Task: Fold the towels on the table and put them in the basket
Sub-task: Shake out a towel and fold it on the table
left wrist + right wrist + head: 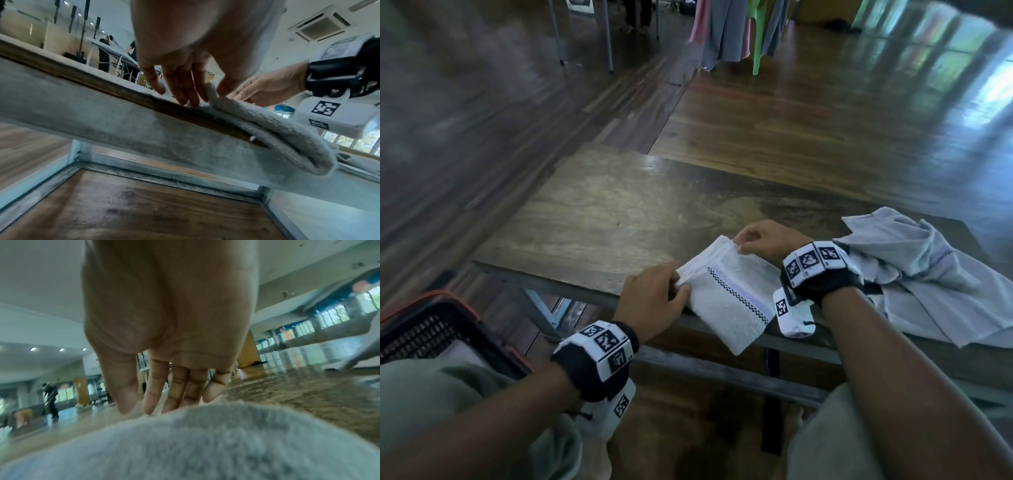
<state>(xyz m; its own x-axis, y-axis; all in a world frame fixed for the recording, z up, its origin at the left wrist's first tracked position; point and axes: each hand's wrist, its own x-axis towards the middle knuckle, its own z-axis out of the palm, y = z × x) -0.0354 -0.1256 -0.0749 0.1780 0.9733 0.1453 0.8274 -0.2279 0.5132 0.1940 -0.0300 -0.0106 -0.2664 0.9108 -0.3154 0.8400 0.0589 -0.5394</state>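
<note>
Head view looks down and forward over the counter point(619, 212) from above; left wrist view peers up from below its near edge; right wrist view skims its top, close; all share the towel point(729, 301)

Folded towel point(726, 301) lay on counter point(602, 219) near edge, overhanging it, loose towels point(928, 274) to its right, basket point(431, 329) on floor at left.

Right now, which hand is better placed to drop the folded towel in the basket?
Left. The left hand already pinches the folded towel, and the basket sits on its side. The right hand is farther away.
</note>
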